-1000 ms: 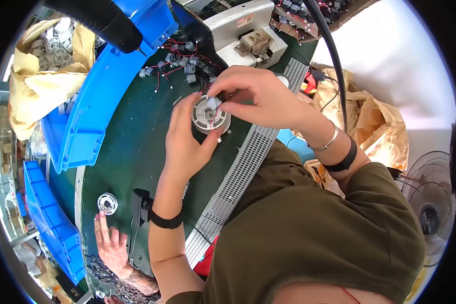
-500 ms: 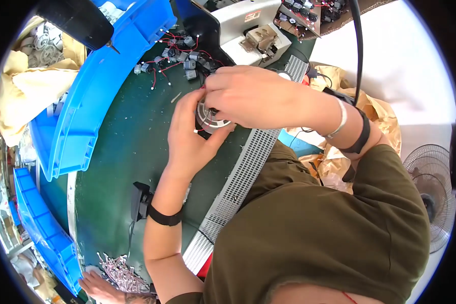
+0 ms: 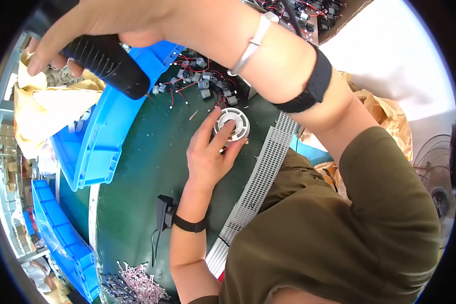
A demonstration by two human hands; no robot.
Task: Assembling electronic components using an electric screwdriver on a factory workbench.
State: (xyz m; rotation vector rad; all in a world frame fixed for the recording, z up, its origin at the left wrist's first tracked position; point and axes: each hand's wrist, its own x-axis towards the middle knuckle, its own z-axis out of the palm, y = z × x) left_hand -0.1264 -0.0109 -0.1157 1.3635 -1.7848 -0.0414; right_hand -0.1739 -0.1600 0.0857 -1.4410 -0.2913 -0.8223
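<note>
My left hand (image 3: 206, 158) grips a white round plastic housing (image 3: 244, 124) on the green work surface, thumb and fingers at its rim and one finger reaching over its centre. Up at the far left, my right hand (image 3: 104, 23) is wrapped round a black electric screwdriver (image 3: 111, 66), which slants down to the right over a blue bin (image 3: 99, 159). The screwdriver's bit cannot be made out. Just beyond the housing lie several small grey motors (image 3: 205, 85) with red wires.
A perforated metal strip (image 3: 253, 187) edges the work surface near my body. A black device with a cable (image 3: 164, 213) stands by my left wrist. Bundled connector wires (image 3: 139, 283) lie at the near left, beside another blue bin (image 3: 66, 248). Brown paper (image 3: 50, 106) lines a container at far left.
My right hand has left the housing and moved up and left, taking hold of the screwdriver. My left hand keeps the housing, now more exposed. Another person's hand at lower left has gone from view.
</note>
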